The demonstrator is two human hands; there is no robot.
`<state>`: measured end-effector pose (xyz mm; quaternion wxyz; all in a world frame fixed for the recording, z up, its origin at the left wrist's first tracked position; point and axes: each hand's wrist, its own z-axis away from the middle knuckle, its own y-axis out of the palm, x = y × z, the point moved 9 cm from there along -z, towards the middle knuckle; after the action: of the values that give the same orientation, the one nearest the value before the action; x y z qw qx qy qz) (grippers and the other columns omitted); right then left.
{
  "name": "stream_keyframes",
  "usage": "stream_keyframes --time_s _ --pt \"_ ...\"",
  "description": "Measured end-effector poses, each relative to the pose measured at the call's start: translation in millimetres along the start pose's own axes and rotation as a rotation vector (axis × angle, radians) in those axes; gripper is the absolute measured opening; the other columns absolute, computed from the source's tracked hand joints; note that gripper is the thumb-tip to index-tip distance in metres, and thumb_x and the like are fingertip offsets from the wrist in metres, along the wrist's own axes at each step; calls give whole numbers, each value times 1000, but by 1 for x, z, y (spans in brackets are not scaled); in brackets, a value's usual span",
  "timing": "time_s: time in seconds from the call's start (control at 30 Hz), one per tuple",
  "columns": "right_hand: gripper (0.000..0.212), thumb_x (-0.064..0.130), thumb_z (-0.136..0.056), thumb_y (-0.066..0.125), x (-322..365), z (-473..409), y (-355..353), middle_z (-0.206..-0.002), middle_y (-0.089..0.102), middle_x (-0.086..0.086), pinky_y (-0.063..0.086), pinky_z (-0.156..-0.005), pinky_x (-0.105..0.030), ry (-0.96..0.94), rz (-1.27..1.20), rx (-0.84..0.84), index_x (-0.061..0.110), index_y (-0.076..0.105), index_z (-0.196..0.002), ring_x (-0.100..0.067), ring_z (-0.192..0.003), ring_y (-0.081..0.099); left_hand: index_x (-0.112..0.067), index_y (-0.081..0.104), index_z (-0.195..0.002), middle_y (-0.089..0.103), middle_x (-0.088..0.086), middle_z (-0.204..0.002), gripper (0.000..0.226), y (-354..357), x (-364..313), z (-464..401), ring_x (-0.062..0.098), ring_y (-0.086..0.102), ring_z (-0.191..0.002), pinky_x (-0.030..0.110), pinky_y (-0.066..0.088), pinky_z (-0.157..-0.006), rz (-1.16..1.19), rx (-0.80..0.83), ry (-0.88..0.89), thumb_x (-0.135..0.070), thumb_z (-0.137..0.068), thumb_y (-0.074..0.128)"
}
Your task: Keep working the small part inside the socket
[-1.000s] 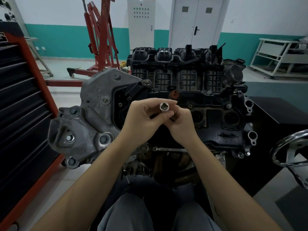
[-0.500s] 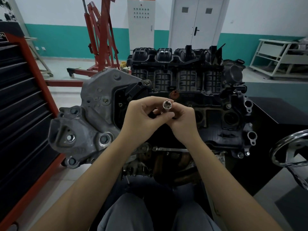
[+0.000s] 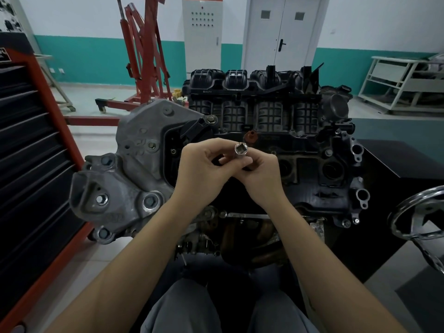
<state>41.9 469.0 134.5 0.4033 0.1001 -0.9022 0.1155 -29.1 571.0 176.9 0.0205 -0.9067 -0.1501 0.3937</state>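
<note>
Both hands meet at centre frame before the engine (image 3: 276, 131): the left hand (image 3: 204, 171) and right hand (image 3: 262, 174) each pinch the silver socket (image 3: 241, 150), its square opening facing the camera. Open air lies just around the hands — the grey metal bracket (image 3: 125, 179) crowds in at 9 o'clock, a steel handwheel (image 3: 418, 212) at 3. A red-framed tool cabinet (image 3: 28, 164) walls the left edge. At 11 o'clock a red hoist (image 3: 141, 56) stands on the pale floor (image 3: 96, 138).
</note>
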Motion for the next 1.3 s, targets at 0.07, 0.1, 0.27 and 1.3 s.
stream_keyframes --time_s 0.07,0.1,0.27,1.3 --pt "24 -5 -81 70 2 1 1 -97 71 0 53 -87 -31 -12 -16 28 6 68 -103 -15 -96 68 -19 71 -97 73 -5 -91 29 3 -1 0 10 71 -90 28 56 -84 2 20 -1 4 -79 74" --pt "28 -5 -82 68 2 2 2 -99 70 3 53 -89 -32 -17 -20 45 10 66 -106 -15 -99 68 -20 70 -101 73 -7 -93 32 5 0 0 9 71 -92 25 55 -85 24 47 -13 5 -80 71" --pt "34 -4 -80 67 4 3 -1 -86 69 19 51 -79 -17 -6 26 8 27 65 -95 -1 -87 67 -11 67 -111 73 1 -97 36 12 3 0 11 70 -96 23 53 -87 99 140 -52 12 -82 66" --pt "25 -3 -81 68 6 2 1 -90 70 7 53 -83 -26 18 62 24 17 68 -95 -9 -89 67 -14 71 -105 74 -1 -97 31 9 -1 1 12 71 -95 28 55 -87 11 42 4 5 -81 71"
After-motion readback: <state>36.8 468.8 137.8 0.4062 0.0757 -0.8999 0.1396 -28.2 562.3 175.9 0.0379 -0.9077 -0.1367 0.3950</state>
